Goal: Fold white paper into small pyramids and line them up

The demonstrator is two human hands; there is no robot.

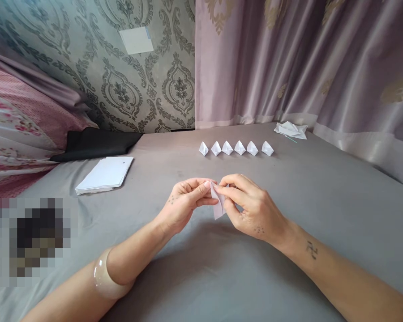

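Note:
A small folded piece of white paper (218,206) is held up between my two hands, just above the grey sheet. My left hand (191,197) pinches its upper edge between thumb and fingers. From the other side my right hand (251,205) grips the same paper, its fingertips pressed to the upper right part. Part of the paper is covered by the fingers. Beyond my hands stands a row of several small folded white paper shapes (226,148), pointed at the top.
A stack of white paper sheets (104,175) lies at the left, before a black cloth (97,142). Folded white papers (290,130) lie at the far right by the purple curtain (255,62). The grey sheet (174,161) spreads underneath. A blurred patch covers the lower left.

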